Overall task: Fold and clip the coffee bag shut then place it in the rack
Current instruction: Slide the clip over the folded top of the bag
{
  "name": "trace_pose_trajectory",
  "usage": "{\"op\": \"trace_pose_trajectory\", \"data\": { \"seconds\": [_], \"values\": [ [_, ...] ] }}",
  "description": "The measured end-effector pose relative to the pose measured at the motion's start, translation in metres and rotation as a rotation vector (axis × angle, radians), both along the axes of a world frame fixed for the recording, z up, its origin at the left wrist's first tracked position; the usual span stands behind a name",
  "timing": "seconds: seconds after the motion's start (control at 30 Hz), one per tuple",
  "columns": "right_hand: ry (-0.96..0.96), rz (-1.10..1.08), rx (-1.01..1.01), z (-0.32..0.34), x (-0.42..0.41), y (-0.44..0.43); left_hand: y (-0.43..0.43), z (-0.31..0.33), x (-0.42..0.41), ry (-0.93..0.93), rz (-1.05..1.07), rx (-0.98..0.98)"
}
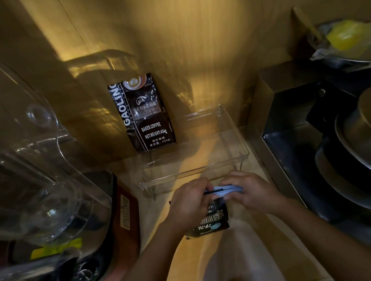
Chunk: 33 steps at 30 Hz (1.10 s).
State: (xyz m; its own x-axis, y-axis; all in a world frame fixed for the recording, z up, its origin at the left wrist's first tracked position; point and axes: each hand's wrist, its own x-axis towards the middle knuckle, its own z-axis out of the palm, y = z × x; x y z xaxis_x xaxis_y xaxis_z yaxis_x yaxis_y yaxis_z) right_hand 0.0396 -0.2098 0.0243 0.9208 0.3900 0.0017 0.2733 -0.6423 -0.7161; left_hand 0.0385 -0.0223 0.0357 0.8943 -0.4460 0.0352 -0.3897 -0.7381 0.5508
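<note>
Dark, glossy foil forms the small printed coffee bag (210, 220), which lies on the pale wooden counter (225, 254) just in front of the clear acrylic rack (195, 159), its top end under both hands. A pale blue plastic sealing clip (226, 190) sits across that top edge. The left hand (189, 204) pinches the clip's near end and the bag's folded top, fingers curled shut; the right hand (250, 191) closes around the clip's far end. Whether the clip has latched cannot be told.

Judgement: the clipping step is in hand; the rack holds no small bag yet. The next move calls for pressing the clip fully home, then lifting the bag over the rack's front lip. A larger dark "GAOLING" coffee bag (144, 112) leans against the wooden back wall (192, 37), touching the rack's rear left.
</note>
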Motion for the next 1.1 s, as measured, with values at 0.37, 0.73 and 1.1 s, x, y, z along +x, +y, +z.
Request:
{"op": "trace_pose_trajectory", "data": {
  "seconds": [0.37,0.73,1.1],
  "values": [
    [0.133,-0.211,0.166,-0.009,-0.003,-0.022,0.002,0.002,0.006,0.161,0.088,-0.082],
    [0.089,-0.147,0.341,-0.01,-0.004,0.014,-0.012,-0.007,-0.004,-0.104,0.121,-0.057],
    [0.062,-0.212,0.338,-0.014,-0.008,0.014,-0.011,-0.006,-0.007,-0.101,0.148,-0.105]
  ]
}}
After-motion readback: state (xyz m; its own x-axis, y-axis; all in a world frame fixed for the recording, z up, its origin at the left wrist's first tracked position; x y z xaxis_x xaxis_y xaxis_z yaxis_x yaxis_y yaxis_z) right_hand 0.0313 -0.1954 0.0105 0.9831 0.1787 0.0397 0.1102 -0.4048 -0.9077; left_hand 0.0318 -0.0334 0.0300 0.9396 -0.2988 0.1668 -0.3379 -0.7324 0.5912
